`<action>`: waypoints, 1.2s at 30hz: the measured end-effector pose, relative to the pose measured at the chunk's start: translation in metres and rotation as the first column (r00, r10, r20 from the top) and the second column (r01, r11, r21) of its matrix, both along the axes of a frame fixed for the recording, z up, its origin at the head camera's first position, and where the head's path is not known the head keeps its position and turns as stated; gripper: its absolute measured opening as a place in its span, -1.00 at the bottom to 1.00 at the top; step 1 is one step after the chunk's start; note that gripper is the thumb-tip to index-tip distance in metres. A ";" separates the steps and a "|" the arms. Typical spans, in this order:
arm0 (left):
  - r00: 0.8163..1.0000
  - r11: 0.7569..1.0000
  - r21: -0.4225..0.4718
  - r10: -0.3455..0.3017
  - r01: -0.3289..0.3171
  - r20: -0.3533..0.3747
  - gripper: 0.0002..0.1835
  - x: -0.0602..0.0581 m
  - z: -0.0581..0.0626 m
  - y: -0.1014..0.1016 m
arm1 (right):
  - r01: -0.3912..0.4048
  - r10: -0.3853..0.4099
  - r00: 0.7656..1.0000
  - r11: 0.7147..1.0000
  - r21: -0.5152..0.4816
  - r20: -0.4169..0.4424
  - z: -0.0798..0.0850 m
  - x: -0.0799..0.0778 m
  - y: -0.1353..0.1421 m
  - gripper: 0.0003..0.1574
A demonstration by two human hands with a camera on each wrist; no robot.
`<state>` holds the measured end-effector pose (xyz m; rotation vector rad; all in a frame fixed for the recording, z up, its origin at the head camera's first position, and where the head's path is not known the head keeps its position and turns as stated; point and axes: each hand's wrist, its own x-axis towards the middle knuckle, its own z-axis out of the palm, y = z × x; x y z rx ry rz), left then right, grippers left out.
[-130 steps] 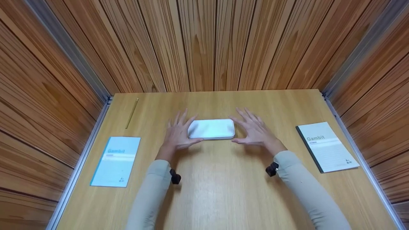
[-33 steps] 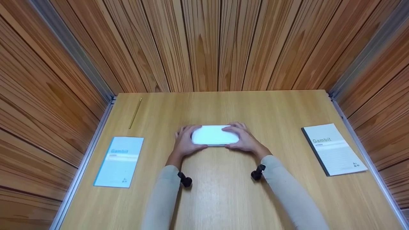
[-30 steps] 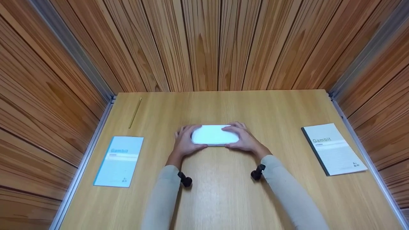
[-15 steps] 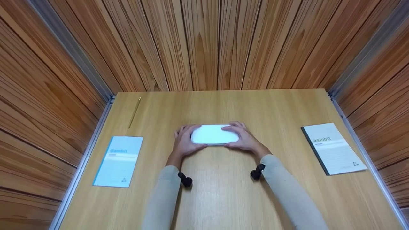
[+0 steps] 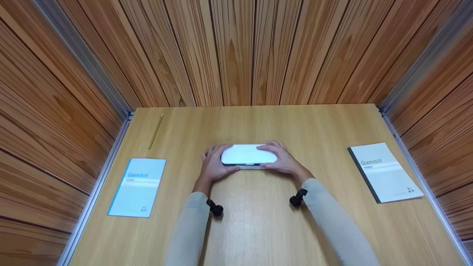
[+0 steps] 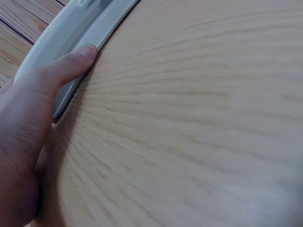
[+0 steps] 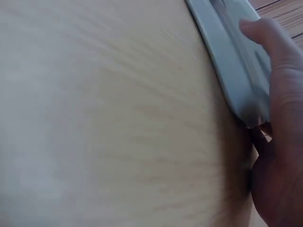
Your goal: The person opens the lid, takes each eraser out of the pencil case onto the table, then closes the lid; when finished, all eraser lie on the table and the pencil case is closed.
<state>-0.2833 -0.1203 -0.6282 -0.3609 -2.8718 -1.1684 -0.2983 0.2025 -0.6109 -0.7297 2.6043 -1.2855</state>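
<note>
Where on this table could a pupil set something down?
Bare wood lies between the sleeves, between the white case and back wall, and between the right hand and white notebook. It is crowded at the case, which that hand and the left hand grip, and narrow between pencil and blue notebook.

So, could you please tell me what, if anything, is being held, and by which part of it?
A white case, by its two short ends: the left grip on its left end, the right grip on its right.

"Gambit" can be read on the light-blue notebook [image 5: 136,192] and the dark-spined white notebook [image 5: 386,177].
</note>
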 end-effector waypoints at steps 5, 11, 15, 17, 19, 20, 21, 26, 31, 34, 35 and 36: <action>1.000 1.000 0.004 0.000 0.000 -0.016 -0.01 0.000 -0.001 0.000 | -0.011 0.011 1.000 1.000 0.007 0.022 0.000 -0.002 0.001 -0.15; 1.000 0.999 0.040 0.014 -0.015 0.003 0.02 0.000 -0.002 0.001 | 0.026 -0.024 0.999 0.999 -0.042 0.045 0.000 -0.004 0.002 -0.15; 0.999 0.997 0.079 0.020 -0.022 0.025 0.07 -0.001 -0.004 0.000 | 0.102 -0.088 0.989 0.989 -0.111 0.121 -0.001 -0.005 0.000 -0.23; 0.999 0.995 0.093 0.023 -0.026 0.029 0.10 -0.001 -0.005 0.000 | 0.133 -0.112 0.982 0.982 -0.135 0.153 -0.001 -0.006 -0.001 -0.27; 0.999 0.994 0.104 0.030 -0.033 0.034 0.12 0.000 -0.004 0.000 | 0.150 -0.122 0.977 0.976 -0.155 0.175 0.000 -0.007 -0.002 -0.29; 0.999 0.993 0.107 0.035 -0.038 0.035 0.13 0.000 -0.004 0.000 | 0.157 -0.126 0.975 0.974 -0.165 0.184 0.001 -0.008 -0.002 -0.30; 0.999 0.993 0.107 0.039 -0.043 0.037 0.15 0.001 -0.004 0.000 | 0.163 -0.128 0.973 0.971 -0.175 0.193 0.002 -0.008 -0.003 -0.31; 0.997 0.991 0.112 0.062 -0.067 0.045 0.26 0.003 -0.005 0.001 | 0.212 -0.159 0.961 0.949 -0.233 0.224 0.004 -0.010 -0.007 -0.38; 0.996 0.988 0.134 0.075 -0.082 0.055 0.34 0.003 -0.004 0.001 | 0.304 -0.236 0.937 0.914 -0.268 0.258 0.005 -0.014 -0.015 -0.50; 0.996 0.986 0.146 0.073 -0.079 0.046 0.38 0.002 -0.005 0.000 | 0.365 -0.290 0.915 0.892 -0.268 0.280 0.007 -0.017 -0.020 -0.53; 0.997 0.986 0.149 0.070 -0.076 0.041 0.40 0.002 -0.005 0.000 | 0.383 -0.306 0.907 0.885 -0.265 0.291 0.007 -0.017 -0.022 -0.52; 0.997 0.986 0.150 0.069 -0.074 0.039 0.42 0.001 -0.005 -0.001 | 0.401 -0.319 0.897 0.878 -0.261 0.306 0.008 -0.018 -0.023 -0.50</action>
